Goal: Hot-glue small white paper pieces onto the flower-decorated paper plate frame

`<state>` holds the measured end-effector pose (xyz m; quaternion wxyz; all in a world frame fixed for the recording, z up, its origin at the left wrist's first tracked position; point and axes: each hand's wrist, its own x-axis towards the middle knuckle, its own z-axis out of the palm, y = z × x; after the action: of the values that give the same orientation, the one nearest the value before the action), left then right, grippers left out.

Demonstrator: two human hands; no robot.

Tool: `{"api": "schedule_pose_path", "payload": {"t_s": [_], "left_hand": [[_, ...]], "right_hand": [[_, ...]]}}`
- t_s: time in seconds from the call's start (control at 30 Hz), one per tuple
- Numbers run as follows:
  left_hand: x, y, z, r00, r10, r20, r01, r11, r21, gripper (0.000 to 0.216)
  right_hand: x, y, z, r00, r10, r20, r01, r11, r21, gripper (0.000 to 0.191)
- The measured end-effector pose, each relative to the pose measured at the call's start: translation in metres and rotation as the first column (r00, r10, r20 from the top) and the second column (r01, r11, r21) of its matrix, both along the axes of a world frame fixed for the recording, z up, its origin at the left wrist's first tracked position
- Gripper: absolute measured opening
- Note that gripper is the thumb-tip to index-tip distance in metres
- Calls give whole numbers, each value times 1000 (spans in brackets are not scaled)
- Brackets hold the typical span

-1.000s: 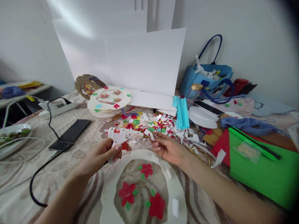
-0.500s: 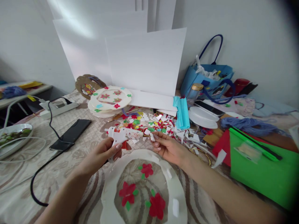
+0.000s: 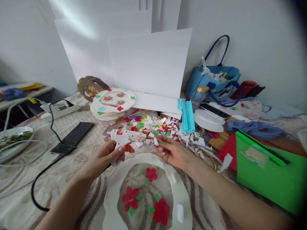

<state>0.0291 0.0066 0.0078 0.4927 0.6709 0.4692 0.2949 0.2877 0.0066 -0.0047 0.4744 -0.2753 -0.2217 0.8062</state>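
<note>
My left hand is wrapped round the grip of a white glue gun with a red trigger, its nozzle pointing right. My right hand pinches a small white paper piece right at the nozzle tip. Below both hands lies a white ring-shaped paper plate with red paper flowers and green leaves stuck in its clear middle. The gun's black cord trails off to the left.
A heap of coloured paper scraps lies behind the hands. Decorated plates, a black phone, a power strip, green and red sheets, blue yarn, a blue bag and white boards surround them.
The glue gun has shifted a little to the left and up; the right hand keeps the white piece at the nozzle.
</note>
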Motion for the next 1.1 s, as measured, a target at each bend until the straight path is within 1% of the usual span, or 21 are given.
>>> {"api": "schedule_pose_path", "payload": {"t_s": [0.13, 0.27, 0.37, 0.47, 0.53, 0.7, 0.83, 0.93, 1.1], "left_hand": [[-2, -1, 0, 1000, -10, -26, 10, 1000, 6, 36], [-3, -2, 2, 997, -49, -55, 50, 999, 11, 39], [-2, -2, 4, 993, -84, -85, 83, 996, -18, 39], [0, -2, 6, 990, -94, -103, 88, 994, -57, 39], [0, -2, 6, 991, -91, -101, 85, 995, -58, 39], [-3, -2, 2, 996, -76, -44, 75, 997, -13, 40], [-3, -1, 1, 999, -33, -32, 33, 999, -20, 39], [-1, -1, 2, 999, -32, -33, 31, 999, -24, 38], [1, -1, 4, 1000, -4, -13, 3, 1000, -30, 37]], "right_hand": [[1, 0, -2, 1000, -7, 17, 7, 1000, -5, 29], [1, 0, -3, 1000, -26, 17, 26, 999, -19, 31], [1, 1, -3, 999, -39, 14, 39, 999, -24, 32], [1, 1, -3, 999, -34, 9, 34, 999, -25, 32], [1, 1, -3, 999, -33, 8, 33, 999, -26, 33], [2, 1, -4, 999, -35, 19, 35, 999, -22, 32], [2, 1, -4, 999, -6, 31, 7, 1000, -16, 32], [1, 0, -3, 999, -14, 49, 15, 1000, -11, 34], [1, -2, -1, 996, -3, 87, 0, 999, 32, 30]]}}
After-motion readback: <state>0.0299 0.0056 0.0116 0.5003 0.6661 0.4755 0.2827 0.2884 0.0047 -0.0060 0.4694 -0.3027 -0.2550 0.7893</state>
